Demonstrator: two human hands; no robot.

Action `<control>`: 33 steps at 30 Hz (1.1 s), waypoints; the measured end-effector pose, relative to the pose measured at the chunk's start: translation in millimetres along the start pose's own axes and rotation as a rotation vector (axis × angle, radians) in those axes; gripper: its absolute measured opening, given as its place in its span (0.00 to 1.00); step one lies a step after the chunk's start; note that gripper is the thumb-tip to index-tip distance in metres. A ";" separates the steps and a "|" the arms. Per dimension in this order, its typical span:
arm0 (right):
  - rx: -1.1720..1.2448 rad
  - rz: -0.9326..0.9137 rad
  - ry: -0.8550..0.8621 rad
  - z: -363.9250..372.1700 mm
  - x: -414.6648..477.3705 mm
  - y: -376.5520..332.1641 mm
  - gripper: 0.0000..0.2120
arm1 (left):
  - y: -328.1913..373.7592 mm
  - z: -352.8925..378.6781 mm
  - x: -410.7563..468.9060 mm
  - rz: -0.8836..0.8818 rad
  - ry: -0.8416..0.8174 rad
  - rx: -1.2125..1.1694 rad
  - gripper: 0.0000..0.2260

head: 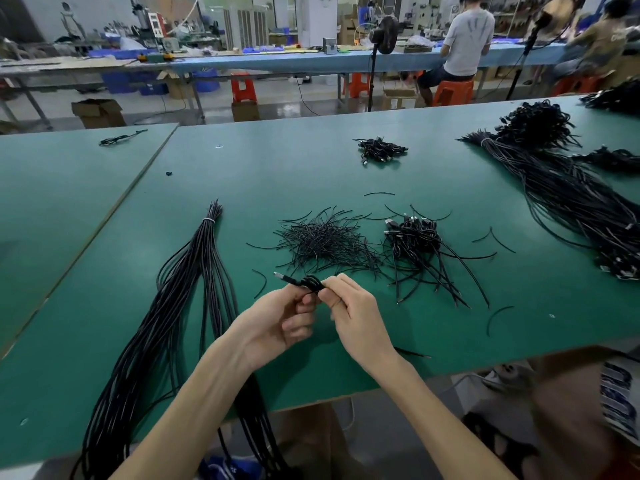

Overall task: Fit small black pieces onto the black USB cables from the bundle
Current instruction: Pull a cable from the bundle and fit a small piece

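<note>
- Green tabletop point(311, 168) strewn with black cable work, both hands busy close to its near edge.
- Left hand point(277, 323) curled round a small coiled cable point(311, 284), thumb and fingers pinching it, plug point(281, 277) poking out to the left.
- Right hand point(356, 317) pinching the same coil from the other side, fingertips pressed against it; likely working one of the pieces round it, though too small to tell.
- Loose heap of short black pieces point(325, 242) just beyond the hands, towards the middle of the tabletop; plenty unused.
- Stray single pieces scattered around it.
- Heap of coiled cables point(415, 237) right of that, seemingly finished; a smaller heap point(381, 150) nearer the far edge.
- Long bundle point(204, 244) banded near its top, lying near the left edge and hanging off the near edge; a larger mass of cables point(568, 199) towards the far right corner.
- By that reckoning: a modest share done, one cable in hand, far more waiting in both bundles.
</note>
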State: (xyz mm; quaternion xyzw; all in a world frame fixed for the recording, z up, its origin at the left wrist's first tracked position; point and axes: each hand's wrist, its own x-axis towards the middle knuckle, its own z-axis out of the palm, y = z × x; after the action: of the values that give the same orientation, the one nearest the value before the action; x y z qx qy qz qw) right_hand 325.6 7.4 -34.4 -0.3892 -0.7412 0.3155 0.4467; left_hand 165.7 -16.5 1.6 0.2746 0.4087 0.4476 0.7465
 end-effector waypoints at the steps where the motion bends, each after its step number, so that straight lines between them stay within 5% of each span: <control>1: -0.001 -0.006 0.005 -0.7 -0.3 -0.9 0.11 | -0.2 1.0 -0.2 0.043 0.022 0.026 0.12; 9: -0.262 -0.100 0.327 -3.1 -7.1 -6.6 0.08 | 2.9 7.6 -8.5 0.505 0.175 0.369 0.14; 14: -0.011 -0.016 -0.030 4.9 -10.1 -7.5 0.16 | -0.5 3.9 -14.5 0.644 0.163 0.596 0.14; 19: 0.431 0.247 -0.178 -8.0 -1.0 -9.6 0.26 | -5.7 4.3 -16.3 0.656 0.112 0.653 0.16; 22: 0.493 0.333 -0.162 -9.8 0.6 -6.5 0.32 | -8.2 2.3 -14.0 0.617 0.118 0.740 0.15; 29: 0.562 0.272 -0.100 -14.4 -0.9 -0.6 0.12 | -14.2 -2.4 -5.7 0.533 0.134 0.768 0.15; 33: 0.370 0.192 -0.010 -14.4 0.1 -1.9 0.04 | -12.8 -0.7 -2.2 0.531 0.148 0.805 0.17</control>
State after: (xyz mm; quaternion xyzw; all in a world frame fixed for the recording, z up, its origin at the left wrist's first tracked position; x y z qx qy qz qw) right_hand 338.1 8.3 -27.0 -0.3677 -0.6323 0.4893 0.4749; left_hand 170.2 -24.2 -7.9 0.6037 0.5170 0.4474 0.4100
